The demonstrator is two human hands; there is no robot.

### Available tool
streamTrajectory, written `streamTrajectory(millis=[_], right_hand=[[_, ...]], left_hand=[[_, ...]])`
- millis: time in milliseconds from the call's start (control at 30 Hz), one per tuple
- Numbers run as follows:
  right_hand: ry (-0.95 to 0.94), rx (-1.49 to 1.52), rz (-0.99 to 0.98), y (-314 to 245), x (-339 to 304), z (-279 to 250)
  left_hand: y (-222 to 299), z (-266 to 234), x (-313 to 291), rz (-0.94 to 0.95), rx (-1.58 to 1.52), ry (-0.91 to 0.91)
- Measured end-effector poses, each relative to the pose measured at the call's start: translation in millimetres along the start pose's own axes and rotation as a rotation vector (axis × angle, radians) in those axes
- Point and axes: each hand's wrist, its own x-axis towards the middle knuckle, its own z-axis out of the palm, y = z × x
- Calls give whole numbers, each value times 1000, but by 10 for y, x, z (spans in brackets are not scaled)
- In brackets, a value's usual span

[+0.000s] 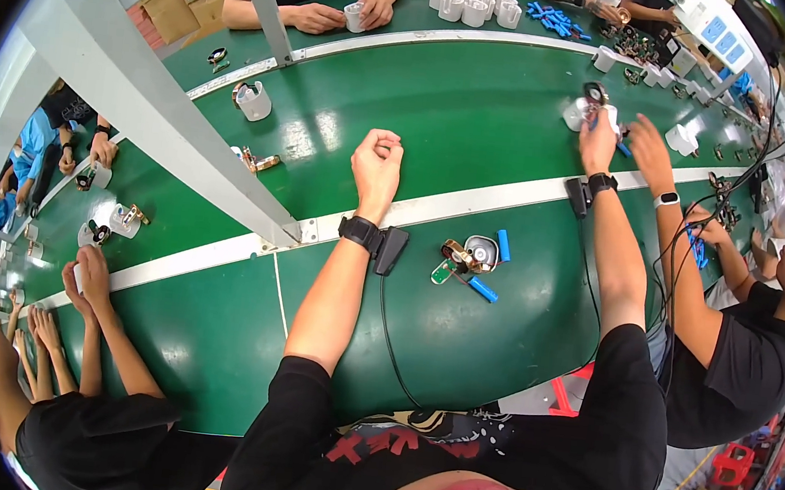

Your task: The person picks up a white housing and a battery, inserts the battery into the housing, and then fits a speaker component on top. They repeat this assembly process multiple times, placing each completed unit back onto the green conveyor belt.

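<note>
My left hand (377, 169) hovers over the green table near the white rail, its fingers curled in and no object showing in it. At the far right, my right hand (598, 146) is closed at a white cup-shaped housing (576, 114) with a round dark part (596, 94) on top; the fingers partly hide where they grip. Nearer to me lie an open round metal-rimmed part (481, 251), a small green circuit board (443, 270) with a copper-coloured piece, and two blue cylindrical cells (481, 290). Both my wrists wear black straps with cabled boxes.
A co-worker's hand (650, 157) reaches in right beside my right hand. A grey post (169, 97) rises at left from the white rail (483, 203). Across the table, a person handles a white housing near clustered white housings (475, 5) and blue cells (555, 20). Cables hang at right.
</note>
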Motion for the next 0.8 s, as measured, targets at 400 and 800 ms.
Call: streamTrajectory(millis=[400, 800], right_hand=[[-595, 1359, 409, -2289, -1075, -229], [-735, 1664, 639, -1801, -984, -34]], left_hand=[[170, 104, -100, 37, -262, -358], [288, 60, -50, 16, -393, -333]])
